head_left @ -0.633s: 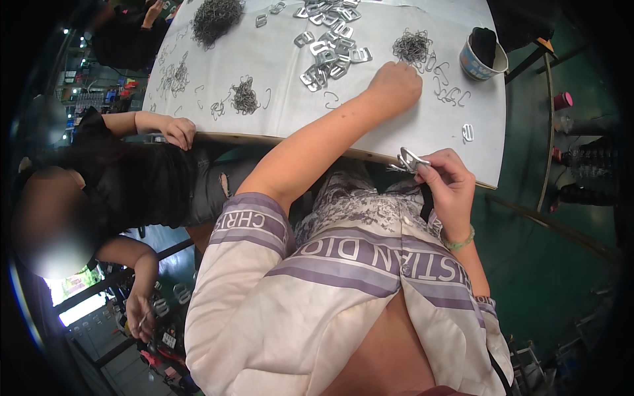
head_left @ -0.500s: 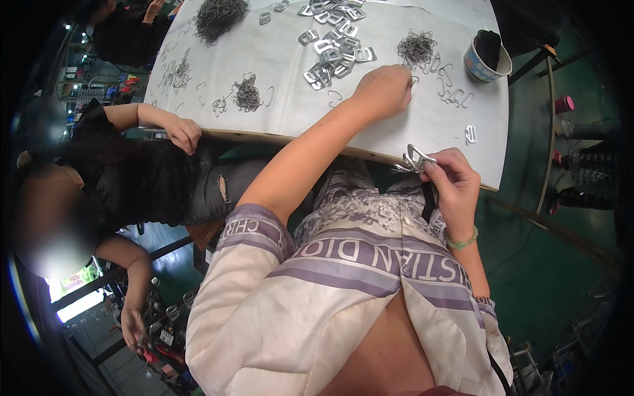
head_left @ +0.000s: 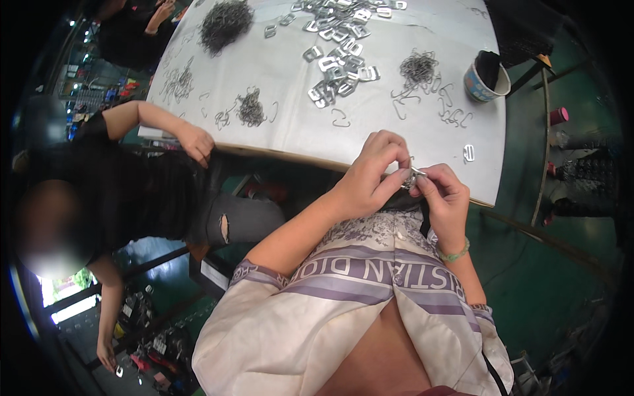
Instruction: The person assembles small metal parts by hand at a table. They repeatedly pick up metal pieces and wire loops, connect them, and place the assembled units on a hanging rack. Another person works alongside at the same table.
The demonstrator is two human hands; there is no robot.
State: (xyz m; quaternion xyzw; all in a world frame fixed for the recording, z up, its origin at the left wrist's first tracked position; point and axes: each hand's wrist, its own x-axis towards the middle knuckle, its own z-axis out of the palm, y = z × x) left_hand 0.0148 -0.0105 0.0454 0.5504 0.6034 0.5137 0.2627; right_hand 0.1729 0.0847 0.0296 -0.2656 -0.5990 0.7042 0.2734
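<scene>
My right hand (head_left: 446, 195) pinches a silver metal buckle (head_left: 415, 177) between thumb and fingers, just off the table's front edge. Close against it on the left, my left hand (head_left: 376, 173) has its thumb and fingers closed at the buckle. A thin bit of wire shows by its fingertips, probably a wire hook, though the fingers cover most of it. On the table beyond lie a pile of wire hooks (head_left: 418, 68) and a heap of silver buckles (head_left: 340, 63). One lone buckle (head_left: 469, 153) rests near the right edge.
A paper cup (head_left: 481, 84) with something black inside stands at the table's right. More hook piles lie left, one large and dark (head_left: 226, 25), another small (head_left: 251, 107). A co-worker sits at left, one hand (head_left: 196, 142) at the table edge, the other lowered with a small metal piece.
My left hand has come back from beside the hook pile to the buckle in my right hand. The co-worker's lower hand has moved down and left.
</scene>
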